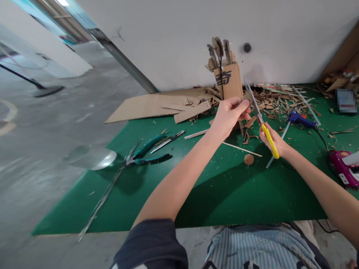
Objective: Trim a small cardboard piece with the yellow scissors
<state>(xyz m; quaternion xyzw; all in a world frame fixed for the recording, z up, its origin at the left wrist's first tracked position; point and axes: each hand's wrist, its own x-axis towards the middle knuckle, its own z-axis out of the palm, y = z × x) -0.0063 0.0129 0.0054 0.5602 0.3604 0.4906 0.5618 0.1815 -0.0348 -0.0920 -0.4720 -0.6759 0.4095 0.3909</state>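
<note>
My left hand (234, 111) pinches a small brownish cardboard piece (247, 97) between thumb and fingers. Yellow-handled scissors (269, 140) are gripped in my right hand (273, 140), their metal blades pointing up and away, right beside that piece. Whether the blades touch it I cannot tell. Just behind my left hand stands a cardboard construction (228, 80) with a black printed character and several round parts on top. A cardboard disc (248, 159) lies flat on the green table (224, 201) below my hands, near a thin wooden stick (242, 149).
Cardboard scraps (276, 102) pile up along the wall, beside large flat cardboard (148, 106). Green-handled pliers (130, 160) and a utility knife (168, 142) lie left. To the right are a blue glue gun (301, 119) with its cord and a magenta device (343, 168).
</note>
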